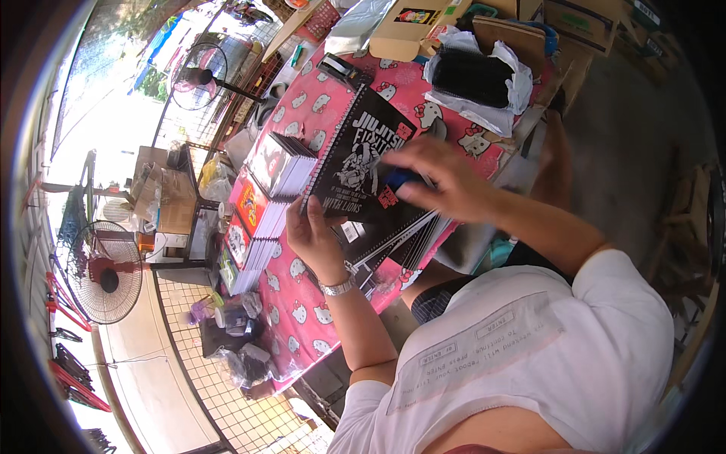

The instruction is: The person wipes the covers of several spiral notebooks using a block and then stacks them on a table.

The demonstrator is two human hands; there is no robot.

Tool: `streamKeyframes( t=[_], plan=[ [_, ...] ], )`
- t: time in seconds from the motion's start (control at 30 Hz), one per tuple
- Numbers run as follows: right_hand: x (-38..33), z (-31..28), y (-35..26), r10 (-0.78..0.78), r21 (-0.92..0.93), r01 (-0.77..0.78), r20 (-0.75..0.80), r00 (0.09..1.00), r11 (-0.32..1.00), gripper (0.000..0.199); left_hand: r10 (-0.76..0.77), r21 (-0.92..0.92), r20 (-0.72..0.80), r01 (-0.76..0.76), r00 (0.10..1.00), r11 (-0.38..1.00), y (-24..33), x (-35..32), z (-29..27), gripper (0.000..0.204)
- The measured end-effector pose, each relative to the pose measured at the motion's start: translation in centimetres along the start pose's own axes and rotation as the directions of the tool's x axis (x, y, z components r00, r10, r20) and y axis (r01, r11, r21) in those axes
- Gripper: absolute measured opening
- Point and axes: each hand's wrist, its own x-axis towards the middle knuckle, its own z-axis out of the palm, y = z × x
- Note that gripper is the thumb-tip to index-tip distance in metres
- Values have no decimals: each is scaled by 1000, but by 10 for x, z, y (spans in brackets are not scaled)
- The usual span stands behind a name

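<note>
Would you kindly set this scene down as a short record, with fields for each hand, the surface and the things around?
Left hand: holds a black spiral notebook by its lower corner near the binding
Left wrist: metal-band watch
Right hand: blurred, over the notebook's cover; dark blue item at its fingers, too blurred to identify
Surface: table with pink patterned cover
Left of notebook: stacked notebooks with colourful covers
Far side: black item in torn white wrapping
</note>
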Motion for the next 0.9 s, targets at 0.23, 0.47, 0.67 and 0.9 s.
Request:
streamKeyframes(
  t=[0.23,0.47,0.67,0.9],
  plan=[
    [29,39,-51,-126,-200,136,65,990,970,52,122,72,-28,-120,992,990,-14,-8,-4,27],
    [25,35,-47,116,94,-142,240,964,985,45,339,316,-42,-309,940,897,-7,-11,5,24],
    [22,14,-36,145,286,-201,203,968,937,45,-38,-1,-295,39,955,999,-13,-13,-20,37],
    [-43,-26,98,476,-89,-476,-24,879,875,42,402,909,-87,-92,912,407,-115,-68,-194,23]
  ],
)
